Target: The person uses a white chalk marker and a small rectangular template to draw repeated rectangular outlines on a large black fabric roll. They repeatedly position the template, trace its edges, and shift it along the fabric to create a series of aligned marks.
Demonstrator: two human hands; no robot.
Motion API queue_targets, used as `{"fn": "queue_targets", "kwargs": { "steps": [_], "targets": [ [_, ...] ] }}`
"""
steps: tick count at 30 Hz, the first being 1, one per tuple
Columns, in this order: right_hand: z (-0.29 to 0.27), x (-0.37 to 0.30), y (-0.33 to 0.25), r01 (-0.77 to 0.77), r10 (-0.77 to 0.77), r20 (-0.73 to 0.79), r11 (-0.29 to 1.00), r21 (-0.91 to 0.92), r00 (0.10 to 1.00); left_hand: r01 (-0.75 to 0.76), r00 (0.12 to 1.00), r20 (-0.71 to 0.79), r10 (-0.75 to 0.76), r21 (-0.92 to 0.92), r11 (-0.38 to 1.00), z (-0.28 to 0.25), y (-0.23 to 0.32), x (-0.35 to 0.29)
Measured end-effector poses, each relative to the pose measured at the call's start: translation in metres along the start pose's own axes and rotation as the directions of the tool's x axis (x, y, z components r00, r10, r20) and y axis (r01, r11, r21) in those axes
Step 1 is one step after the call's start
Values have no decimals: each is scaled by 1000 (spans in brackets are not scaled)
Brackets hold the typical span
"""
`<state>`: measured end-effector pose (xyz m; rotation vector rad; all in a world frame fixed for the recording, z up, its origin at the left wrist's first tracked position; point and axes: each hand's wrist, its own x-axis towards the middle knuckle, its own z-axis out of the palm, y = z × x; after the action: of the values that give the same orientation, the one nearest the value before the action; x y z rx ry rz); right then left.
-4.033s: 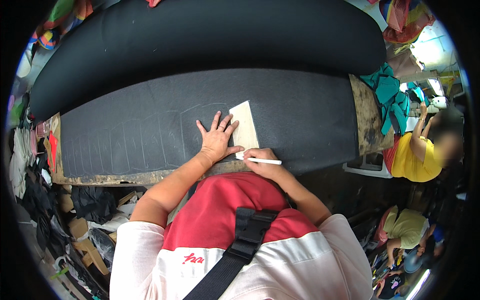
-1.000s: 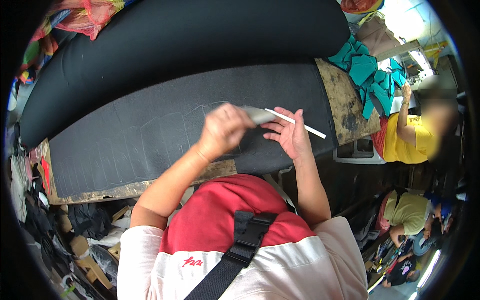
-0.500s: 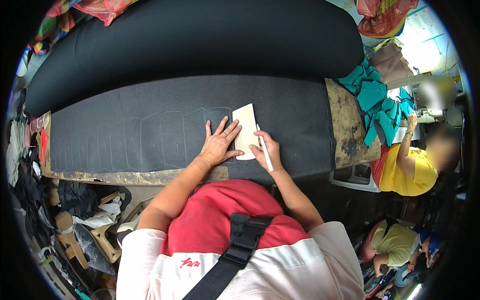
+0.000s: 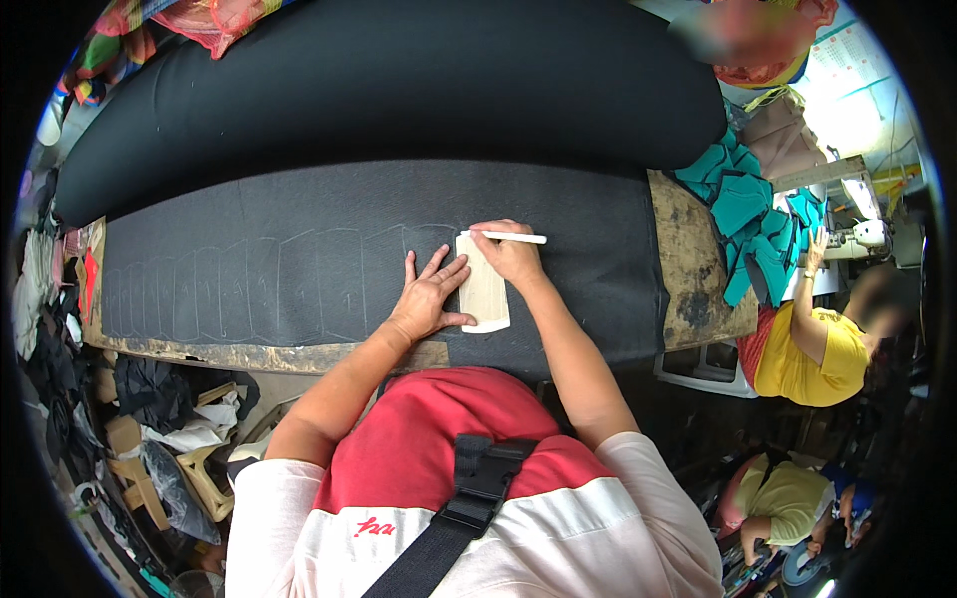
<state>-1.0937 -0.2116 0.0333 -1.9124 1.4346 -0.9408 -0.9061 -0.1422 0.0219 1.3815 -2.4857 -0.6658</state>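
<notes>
Template (image 4: 483, 296) in a pale, wood-like tone is laid flat on the black fabric (image 4: 588, 249), at the right-hand end of a row of light outlines (image 4: 321, 281). It is held down by the left hand (image 4: 429, 303), whose fingers are spread wide, with the thumb and nearest fingertips resting at the template's left side. A white pen (image 4: 523, 238) is pinched in the fingers of the right hand (image 4: 511, 257), its tip set at the far left corner and its barrel pointing off to the right. Whether a mark is being left there cannot be told; the tip is too small to read.

For a clean line, firm and even pressure is best given by the left hand, since a thin flat piece could pivot when pushed by the pen. Fingertips are best drawn in from any edge that is to be followed. The tip should be run tight against the side without being leaned outward, and the fabric should be left unstretched, as any pull could bend the outline.
</notes>
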Motion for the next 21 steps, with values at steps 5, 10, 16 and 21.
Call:
{"fn": "queue_targets", "kwargs": {
  "steps": [5, 10, 16, 21],
  "targets": [
    [-13, 2, 13, -254, 291, -212, 950, 183, 933, 13, 1000, -13, -13, -13, 1000, -2, 4, 2],
    [-17, -44, -4, -15, 7, -152, 999, -48, 988, 14, 1000, -25, -15, -24, 1000, -3, 5, 2],
    [-45, -146, -38, -210, 211, -10, 977, 14, 978, 9, 1000, -29, -10, -23, 1000, -4, 5, 3],
    [-20, -140, -53, -31, 10, 94, 975, 220, 996, 19, 1000, -19, -19, -9, 1000, -3, 5, 3]
  ]
}}
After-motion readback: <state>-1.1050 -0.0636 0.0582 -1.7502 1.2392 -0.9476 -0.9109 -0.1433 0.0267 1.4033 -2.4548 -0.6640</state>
